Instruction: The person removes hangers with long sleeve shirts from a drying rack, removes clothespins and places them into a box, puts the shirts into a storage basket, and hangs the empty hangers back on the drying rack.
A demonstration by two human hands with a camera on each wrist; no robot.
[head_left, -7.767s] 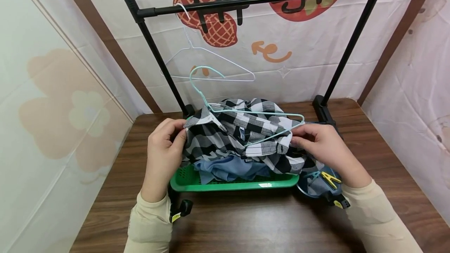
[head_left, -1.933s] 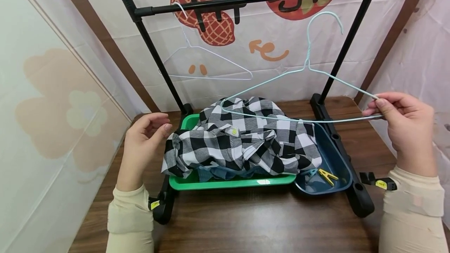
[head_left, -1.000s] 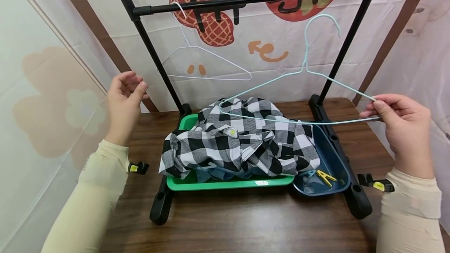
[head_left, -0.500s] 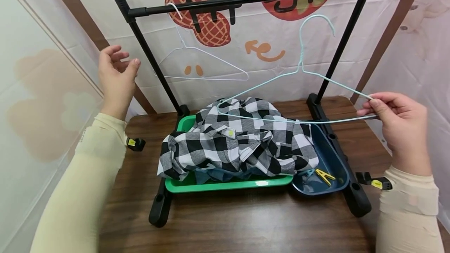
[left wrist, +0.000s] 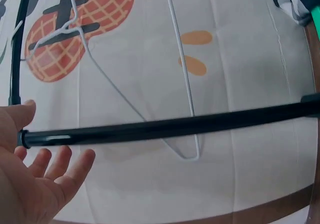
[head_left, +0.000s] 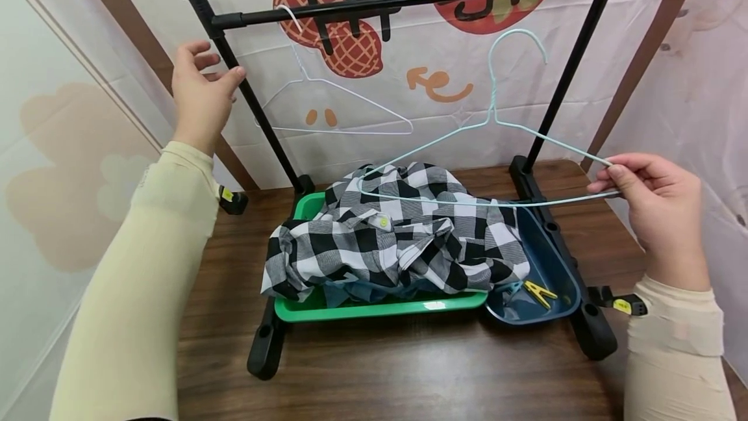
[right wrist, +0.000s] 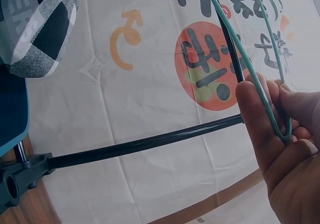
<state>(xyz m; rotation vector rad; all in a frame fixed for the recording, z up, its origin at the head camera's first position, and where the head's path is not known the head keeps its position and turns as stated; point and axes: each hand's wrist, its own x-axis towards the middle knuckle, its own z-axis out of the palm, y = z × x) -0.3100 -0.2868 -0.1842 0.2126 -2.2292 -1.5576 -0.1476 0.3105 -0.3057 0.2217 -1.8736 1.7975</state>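
Note:
In the head view my right hand (head_left: 657,206) pinches one end of a light-green wire hanger (head_left: 426,201), whose hook points up. The right wrist view shows the hanger's corner (right wrist: 284,134) between thumb and fingers. My left hand (head_left: 204,93) is raised beside the left post of the black clothes rack (head_left: 409,0), fingers spread and loosely bent, holding nothing. In the left wrist view the fingers lie near the rack's upper corner; contact cannot be told. Below the hanger a black-and-white checked shirt (head_left: 345,249) lies heaped over the green basket (head_left: 380,310).
A white wire hanger (head_left: 345,130) hangs at the left of the rack's bar. A dark blue tray (head_left: 549,265) with a yellow clothespin (head_left: 540,293) stands right of the basket. Blue cloth (head_left: 362,291) shows under the shirt. The rack's feet (head_left: 265,349) stand on the wooden table (head_left: 432,369).
The green hanger was inside the shirt's collar and is now out, in my right hand. My left hand let go of the shirt and rose up and left to the rack's post.

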